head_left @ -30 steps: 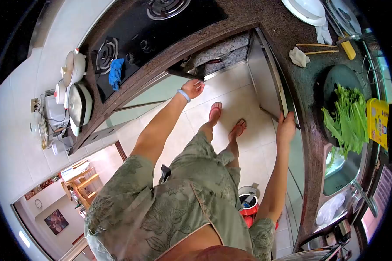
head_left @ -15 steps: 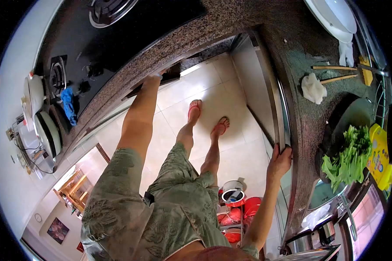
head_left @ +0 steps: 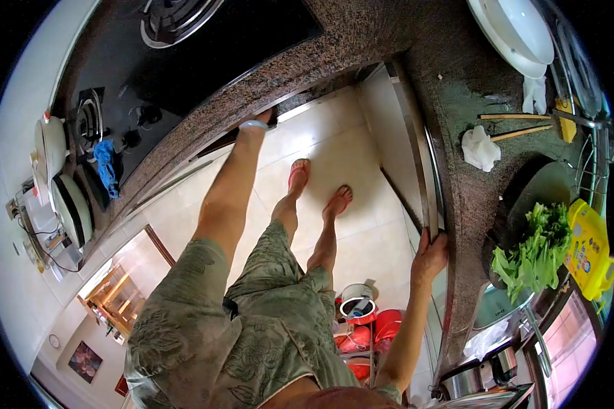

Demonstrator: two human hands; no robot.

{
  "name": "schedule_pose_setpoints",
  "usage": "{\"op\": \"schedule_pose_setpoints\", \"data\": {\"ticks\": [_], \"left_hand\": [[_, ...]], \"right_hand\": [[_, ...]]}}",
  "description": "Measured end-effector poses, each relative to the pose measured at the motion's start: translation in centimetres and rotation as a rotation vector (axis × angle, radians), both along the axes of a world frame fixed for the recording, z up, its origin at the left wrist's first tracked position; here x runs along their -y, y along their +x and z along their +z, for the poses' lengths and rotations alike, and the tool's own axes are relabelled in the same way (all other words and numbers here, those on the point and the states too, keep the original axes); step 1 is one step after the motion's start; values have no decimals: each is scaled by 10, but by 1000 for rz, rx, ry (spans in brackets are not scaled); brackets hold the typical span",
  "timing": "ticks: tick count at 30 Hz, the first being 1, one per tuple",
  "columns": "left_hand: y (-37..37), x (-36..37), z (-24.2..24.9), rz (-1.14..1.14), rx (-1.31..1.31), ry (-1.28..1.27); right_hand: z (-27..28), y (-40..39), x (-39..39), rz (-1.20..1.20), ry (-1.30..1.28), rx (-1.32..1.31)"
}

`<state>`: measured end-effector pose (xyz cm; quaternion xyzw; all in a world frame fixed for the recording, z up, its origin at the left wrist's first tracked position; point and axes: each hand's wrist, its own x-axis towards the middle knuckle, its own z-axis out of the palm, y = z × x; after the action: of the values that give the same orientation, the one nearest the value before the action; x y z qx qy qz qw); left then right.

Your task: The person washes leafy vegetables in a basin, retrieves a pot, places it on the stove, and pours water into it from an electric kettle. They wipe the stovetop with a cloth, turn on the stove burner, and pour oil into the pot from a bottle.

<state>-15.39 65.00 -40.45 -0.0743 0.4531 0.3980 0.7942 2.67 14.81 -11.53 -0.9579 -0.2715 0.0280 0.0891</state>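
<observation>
My left hand [head_left: 265, 117] reaches under the front edge of the granite counter [head_left: 351, 44], below the black cooktop [head_left: 252, 34]. Most of its fingers are hidden in the shadow there, and a pale bangle [head_left: 254, 125] circles the wrist. On the other side, my right hand [head_left: 430, 258] is closed around the metal-trimmed edge [head_left: 430, 198] beneath the right-hand counter, fingers curled against the strip. A pale cabinet front [head_left: 383, 102] stands beneath that strip.
On the right counter lie leafy greens [head_left: 535, 252], a yellow packet [head_left: 589, 249], a crumpled white cloth [head_left: 481, 148], chopsticks [head_left: 522, 133] and white bowls [head_left: 518, 31]. A blue cloth [head_left: 106, 167] rests left of the cooktop. Red bags [head_left: 387, 326] and a pot [head_left: 357, 304] stand low by my right arm.
My left hand has shifted slightly right along the counter's underside, and its bangle shows more. My right hand stays on the edge. The whole view has moved a little.
</observation>
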Motion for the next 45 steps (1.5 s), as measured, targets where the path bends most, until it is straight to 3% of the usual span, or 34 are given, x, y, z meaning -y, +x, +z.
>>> {"op": "schedule_pose_setpoints", "data": {"ticks": [3, 5, 7, 9, 10, 11, 12, 14, 15, 17, 18, 20, 22, 24, 25, 26, 27, 28, 29, 30, 33, 36, 38, 39, 40, 41, 43, 45], "left_hand": [[15, 41, -3, 7, 45, -105], [25, 82, -16, 36, 144, -14], [46, 130, 44, -102, -22, 14], [41, 170, 41, -133, 126, -10], [15, 190, -3, -231, 474, 114], [0, 205, -11, -270, 651, 181], [-16, 219, -19, -320, 823, 250], [-33, 250, 60, -342, 267, -136], [-43, 257, 101, -323, 271, -118], [-73, 270, 167, -720, 148, 144], [-101, 280, 167, -822, 142, 388], [-156, 289, 188, -1201, -177, 937], [-197, 292, 259, -1248, -378, 820], [-217, 296, 348, -973, -315, 383], [-234, 299, 369, -893, -327, 326], [-251, 302, 391, -810, -338, 273], [-272, 305, 399, -694, -263, 226], [-278, 304, 422, -669, -345, 203], [-284, 302, 449, -655, -424, 174], [-294, 302, 459, -634, -454, 206], [-288, 290, 524, -580, -524, 266], [-312, 290, 511, -522, -526, 361], [-308, 282, 505, -490, -543, 399], [-304, 281, 507, -483, -510, 407], [-308, 278, 503, -538, -497, 397], [-310, 271, 498, -598, -487, 390], [-304, 269, 502, -687, -542, 433], [-287, 258, 502, -760, -474, 476]], "right_hand": [[1, -1, 0, -93, 1, -92], [-3, -1, 1, -50, -19, -36], [-3, -1, 2, -22, 34, -3], [-8, -1, 5, -42, -4, 10], [-9, -1, 7, -76, -61, -54], [-8, -1, 7, -112, -119, -119], [7, -3, -3, -45, 35, -66], [3, -5, 1, -30, 20, -31], [1, -6, 0, -21, 6, 0], [6, -16, -3, -23, 67, -121], [8, -27, -6, -26, 99, -132], [13, -53, -20, -65, 108, -276], [-7, -90, -29, 28, 296, -318], [-16, -129, -58, 52, 370, -453], [-27, -139, -71, 155, 362, -583], [-15, -156, -96, 133, 581, -843], [-23, -170, -129, 83, 648, -892], [-66, -178, -150, 33, 694, -1083], [-61, -186, -179, -56, 721, -1221], [-36, -190, -214, -175, 702, -1530], [-23, -199, -283, -141, 776, -1576], [-27, -197, -335, -249, 940, -1811], [-44, -184, -353, -136, 951, -1827], [-45, -172, -354, 87, 794, -1760], [-23, -170, -347, 54, 703, -1639], [-28, -162, -341, 264, 547, -1486], [-133, -171, -342, 286, 557, -1229], [-82, -164, -280, 466, 369, -849]]}}
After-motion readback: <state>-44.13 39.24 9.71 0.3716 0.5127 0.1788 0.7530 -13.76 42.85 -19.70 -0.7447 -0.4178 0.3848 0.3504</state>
